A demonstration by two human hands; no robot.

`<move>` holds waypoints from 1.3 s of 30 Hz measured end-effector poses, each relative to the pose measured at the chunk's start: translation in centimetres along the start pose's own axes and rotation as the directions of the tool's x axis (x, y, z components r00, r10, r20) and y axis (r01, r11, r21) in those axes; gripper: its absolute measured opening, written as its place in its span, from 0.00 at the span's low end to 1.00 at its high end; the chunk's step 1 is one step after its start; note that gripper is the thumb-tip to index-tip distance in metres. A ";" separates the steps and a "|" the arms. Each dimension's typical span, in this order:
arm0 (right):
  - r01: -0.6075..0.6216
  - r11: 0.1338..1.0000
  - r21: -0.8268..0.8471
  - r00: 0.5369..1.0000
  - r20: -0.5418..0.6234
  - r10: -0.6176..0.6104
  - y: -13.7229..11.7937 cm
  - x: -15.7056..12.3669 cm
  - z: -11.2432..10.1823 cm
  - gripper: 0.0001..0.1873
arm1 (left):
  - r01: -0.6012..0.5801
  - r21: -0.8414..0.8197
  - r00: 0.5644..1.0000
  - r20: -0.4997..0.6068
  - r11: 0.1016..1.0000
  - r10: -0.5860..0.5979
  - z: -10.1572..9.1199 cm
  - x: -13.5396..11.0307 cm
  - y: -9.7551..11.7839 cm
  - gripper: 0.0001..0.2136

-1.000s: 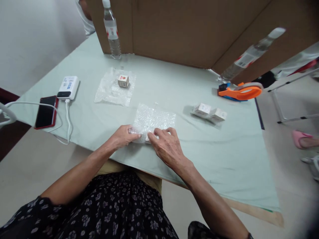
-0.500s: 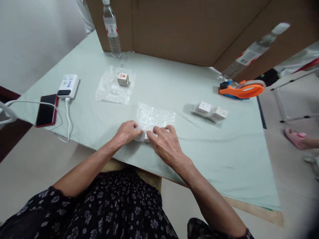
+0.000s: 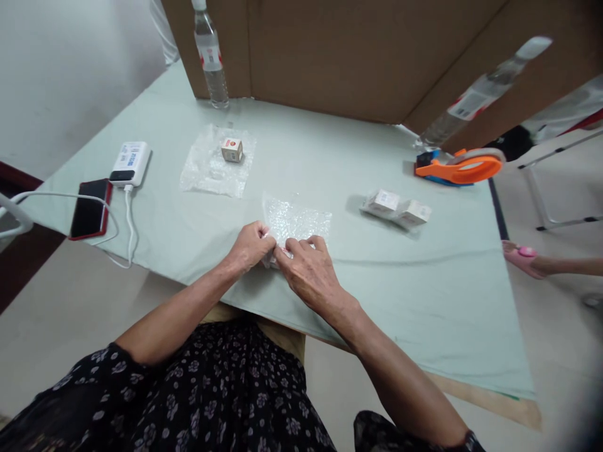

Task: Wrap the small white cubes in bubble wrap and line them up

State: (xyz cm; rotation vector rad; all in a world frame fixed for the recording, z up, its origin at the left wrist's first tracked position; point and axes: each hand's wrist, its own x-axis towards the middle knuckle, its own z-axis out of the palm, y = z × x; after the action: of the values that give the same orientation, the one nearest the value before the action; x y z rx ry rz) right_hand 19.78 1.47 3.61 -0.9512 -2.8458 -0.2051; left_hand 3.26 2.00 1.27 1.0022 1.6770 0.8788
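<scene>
A sheet of bubble wrap [image 3: 299, 220] lies on the table in front of me, its near part folded over something small with red print, mostly hidden under my fingers. My left hand [image 3: 252, 246] pinches the left edge of the wrap between thumb and fingers. Curled over the near fold, my right hand [image 3: 308, 263] presses the wrapped item down against the tabletop. Farther off to the left, a small printed box [image 3: 232, 150] rests on a second bubble wrap sheet [image 3: 202, 169]. On the right sit two little boxes joined in a clear wrapped pack [image 3: 396, 210].
An orange tape dispenser [image 3: 459, 168] stands at the right edge, beside a leaning water bottle [image 3: 471, 103]. Another bottle [image 3: 214, 69] is upright at the back, before a cardboard panel [image 3: 330, 63]. Left are a power bank [image 3: 130, 162], its cable and a phone [image 3: 89, 210]. A person's foot [image 3: 527, 258] shows at right.
My left hand has shifted slightly right and up, drawing the wrap's left edge closer to my right hand. The foot at the right has moved left.
</scene>
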 end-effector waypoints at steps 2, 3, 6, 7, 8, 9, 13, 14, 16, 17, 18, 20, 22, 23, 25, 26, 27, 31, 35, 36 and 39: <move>0.001 1.000 0.014 1.000 -0.006 -0.001 0.0 -0.1 0.1 0.11 | 0.061 -0.138 0.996 0.075 0.989 -0.051 0.2 -0.3 0.1 0.08; 0.003 1.000 0.020 1.000 -0.009 -0.003 0.0 -0.1 0.1 0.11 | 0.071 -0.177 0.994 0.093 0.982 -0.055 0.3 -0.5 0.1 0.08; -0.001 1.000 0.026 1.000 -0.015 0.001 0.1 -0.2 0.1 0.12 | 0.028 -0.205 0.995 0.096 0.978 -0.009 0.1 -1.2 0.3 0.08; -0.003 1.000 0.026 1.000 -0.017 0.004 0.1 -0.2 0.1 0.12 | 0.015 -0.196 0.994 0.105 0.980 0.006 -0.1 -1.4 0.4 0.08; -0.005 1.000 0.026 1.000 -0.018 0.005 0.1 -0.2 0.1 0.12 | 0.007 -0.183 0.992 0.122 0.983 0.015 -0.3 -1.6 0.6 0.07; -0.006 1.000 0.027 1.000 -0.020 0.006 0.1 -0.3 0.1 0.12 | 0.003 -0.169 0.989 0.147 0.986 0.022 -0.5 -1.7 0.8 0.06; -0.013 0.998 0.058 1.000 -0.005 0.013 0.0 -0.5 -0.3 0.09 | -0.023 -0.086 0.969 0.244 0.996 0.043 -1.6 -2.3 1.6 0.10; -0.021 0.997 0.074 1.000 0.002 0.021 0.0 -0.5 -0.4 0.08 | -0.051 -0.037 0.964 0.258 0.998 0.059 -1.7 -2.4 1.7 0.11; -0.046 0.992 0.118 0.999 0.018 0.044 0.0 -0.5 -0.6 0.09 | -0.175 0.114 0.953 0.270 0.978 0.140 -1.7 -2.6 1.7 0.11; -0.061 0.987 0.146 0.998 0.026 0.058 0.0 -0.5 -0.8 0.10 | -0.268 0.214 0.939 0.276 0.939 0.204 -1.6 -2.8 1.5 0.10; -0.074 0.980 0.183 0.997 0.035 0.069 0.2 -0.5 -0.9 0.11 | -0.362 0.321 0.918 0.285 0.875 0.276 -1.3 -2.9 1.4 0.09; -0.093 0.954 0.284 0.995 0.045 0.084 0.6 -1.0 -1.2 0.13 | -0.502 0.517 0.865 0.300 0.693 0.402 -0.7 -3.2 1.0 0.09; -0.130 0.910 0.393 0.991 0.016 0.135 1.4 -2.1 -1.2 0.12 | -0.554 0.653 0.816 0.304 0.516 0.492 -0.2 -3.5 0.7 0.10; -0.175 0.882 0.438 0.980 -0.009 0.199 1.8 -2.9 -1.2 0.12 | -0.565 0.694 0.792 0.305 0.446 0.528 0.0 -3.6 0.6 0.10; -0.337 0.799 0.498 0.915 -0.025 0.402 2.5 -4.8 -0.9 0.10 | -0.584 0.735 0.751 0.326 0.346 0.575 0.2 -3.8 0.6 0.10; -0.441 0.736 0.514 0.859 0.005 0.512 2.8 -5.7 -0.7 0.10 | -0.593 0.740 0.738 0.343 0.317 0.581 0.2 -3.8 0.6 0.10; -0.540 0.664 0.517 0.798 0.063 0.599 2.9 -6.6 -0.4 0.12 | -0.600 0.741 0.734 0.359 0.301 0.577 0.2 -3.9 0.6 0.09; -0.763 0.427 0.486 0.605 0.303 0.736 2.1 -7.9 0.8 0.25 | -0.588 0.751 0.754 0.374 0.302 0.539 0.4 -3.8 0.4 0.09; -0.797 0.289 0.530 0.504 0.319 0.803 0.6 -6.4 2.0 0.37 | -0.588 0.746 0.754 0.367 0.312 0.544 0.6 -3.7 0.2 0.09; -0.800 0.258 0.542 0.478 0.313 0.821 0.4 -5.9 2.3 0.39 | -0.591 0.744 0.751 0.367 0.311 0.549 0.6 -3.6 0.2 0.09; -0.783 0.180 0.596 0.425 0.301 0.854 0.0 -4.9 3.1 0.43 | -0.604 0.734 0.739 0.368 0.311 0.564 0.4 -3.6 0.2 0.09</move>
State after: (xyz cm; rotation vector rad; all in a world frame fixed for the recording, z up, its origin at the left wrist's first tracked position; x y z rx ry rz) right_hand 23.40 -0.89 -0.25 -1.9604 -1.5710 0.8228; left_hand 4.45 -1.14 2.59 2.4185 1.6861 0.4109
